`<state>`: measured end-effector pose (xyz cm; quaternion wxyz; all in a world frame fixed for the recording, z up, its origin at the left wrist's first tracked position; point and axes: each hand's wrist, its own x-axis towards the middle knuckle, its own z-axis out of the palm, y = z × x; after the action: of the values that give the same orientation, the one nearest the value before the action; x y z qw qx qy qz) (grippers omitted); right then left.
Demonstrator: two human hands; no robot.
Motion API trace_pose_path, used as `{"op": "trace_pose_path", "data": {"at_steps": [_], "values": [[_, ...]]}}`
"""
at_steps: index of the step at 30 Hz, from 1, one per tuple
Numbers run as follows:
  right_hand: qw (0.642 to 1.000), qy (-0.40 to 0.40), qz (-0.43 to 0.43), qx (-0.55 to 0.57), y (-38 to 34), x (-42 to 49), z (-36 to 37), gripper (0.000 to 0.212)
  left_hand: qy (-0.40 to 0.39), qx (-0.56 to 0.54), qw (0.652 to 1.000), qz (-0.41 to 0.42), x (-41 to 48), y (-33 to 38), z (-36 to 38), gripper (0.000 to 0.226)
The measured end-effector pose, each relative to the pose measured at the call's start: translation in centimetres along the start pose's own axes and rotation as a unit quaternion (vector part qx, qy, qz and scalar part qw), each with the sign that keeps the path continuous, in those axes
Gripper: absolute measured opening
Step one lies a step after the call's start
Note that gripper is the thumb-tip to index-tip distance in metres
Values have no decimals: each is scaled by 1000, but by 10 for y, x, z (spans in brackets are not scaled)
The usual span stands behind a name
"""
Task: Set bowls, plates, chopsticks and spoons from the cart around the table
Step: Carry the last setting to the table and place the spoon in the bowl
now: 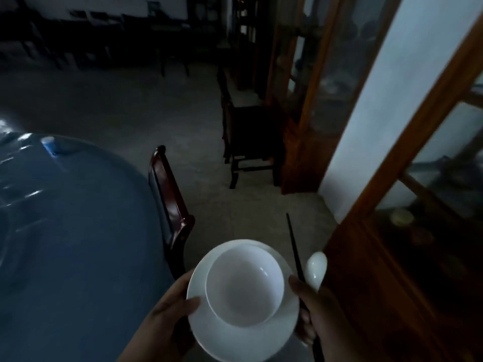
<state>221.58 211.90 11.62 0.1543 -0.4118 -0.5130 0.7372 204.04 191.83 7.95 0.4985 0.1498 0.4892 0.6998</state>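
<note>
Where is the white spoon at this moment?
Head view, lower right: the white spoon is in the right hand with the dark chopsticks, just right of the plate with the bowl.

A red-brown chair is seen on the grey floor. A darker chair is set just beside a glass-fronted cabinet, near a white wall.

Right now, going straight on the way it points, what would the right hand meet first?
Likely nothing near: the right hand, holding chopsticks and a spoon, points over open floor toward the dark chair beside the cabinet; depth unclear.
</note>
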Motion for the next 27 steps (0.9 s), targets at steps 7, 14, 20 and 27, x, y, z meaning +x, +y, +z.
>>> {"op": "trace_pose_path", "data": {"at_steps": [7, 14, 20, 27], "values": [[995, -96, -9, -22, -86, 165, 36, 45, 96, -2, 994, 48, 115, 65, -10, 63], [984, -153, -3, -95, -149, 343, 114, 48, 169, -36, 980, 97, 253, 121, -80, 50], [955, -235, 0, -183, -210, 457, 200, 54, 224, -83, 960, 147, 323, 185, -132, 50], [898, -361, 4, -251, -220, 546, 320, 51, 364, -142, 899, 195, 341, 213, -183, 54]]}}
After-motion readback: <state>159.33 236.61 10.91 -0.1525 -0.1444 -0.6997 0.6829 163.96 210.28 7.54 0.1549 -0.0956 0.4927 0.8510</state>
